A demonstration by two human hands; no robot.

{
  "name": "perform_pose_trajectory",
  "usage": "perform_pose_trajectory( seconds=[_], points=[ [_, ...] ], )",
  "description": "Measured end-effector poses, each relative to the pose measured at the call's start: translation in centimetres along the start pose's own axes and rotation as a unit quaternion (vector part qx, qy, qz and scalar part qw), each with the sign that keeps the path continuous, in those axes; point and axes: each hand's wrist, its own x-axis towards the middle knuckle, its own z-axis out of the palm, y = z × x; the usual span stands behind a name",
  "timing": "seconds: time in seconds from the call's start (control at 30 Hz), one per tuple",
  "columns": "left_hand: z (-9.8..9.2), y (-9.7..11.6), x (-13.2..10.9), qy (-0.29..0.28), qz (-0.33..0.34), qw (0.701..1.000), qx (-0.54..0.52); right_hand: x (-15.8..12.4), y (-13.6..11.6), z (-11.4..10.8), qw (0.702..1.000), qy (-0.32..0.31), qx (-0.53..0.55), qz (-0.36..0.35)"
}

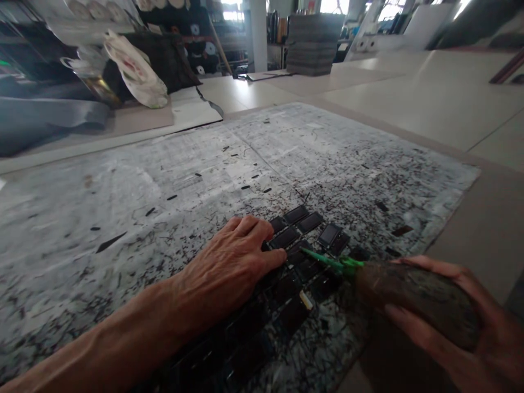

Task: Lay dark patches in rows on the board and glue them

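My left hand (pixel 227 259) lies flat, its fingertips resting on a patch of small dark rectangular tiles (pixel 309 222) laid close together. These tiles sit on a speckled grey-white sheet (pixel 327 153) littered with black slivers and scraps. My right hand (pixel 450 322) grips a fat brown handle (pixel 417 300) from the right. A thin green pointed tip (pixel 327 261) sticks out from that handle and reaches over the tiles, close to my left fingertips. My left forearm hides part of the lower tiles.
Pale flat table surfaces (pixel 409 114) surround the sheet on the right and far side. A white printed bag (pixel 135 71) and dark rolled material (pixel 49 120) lie at the back left. A tall stack of dark sheets (pixel 313 43) stands at the back.
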Motion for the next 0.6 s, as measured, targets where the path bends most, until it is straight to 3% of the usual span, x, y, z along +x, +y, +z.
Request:
perform_pose_trajectory(
  seconds=[0.17, 0.37, 0.6],
  points=[
    [-0.3, 0.0, 0.3, -0.011, 0.006, 1.0, 0.016, 0.2, 0.4, 0.0, 1.0, 0.022, -0.004, -0.018],
    [-0.3, 0.0, 0.4, -0.007, 0.012, 1.0, 0.027, -0.2, -0.9, 0.0, 0.999, 0.011, 0.03, 0.024],
    [-0.1, 0.0, 0.5, 0.007, 0.015, 1.0, 0.003, 0.1, -0.4, -0.2, 0.999, 0.032, 0.026, 0.031]
  ],
)
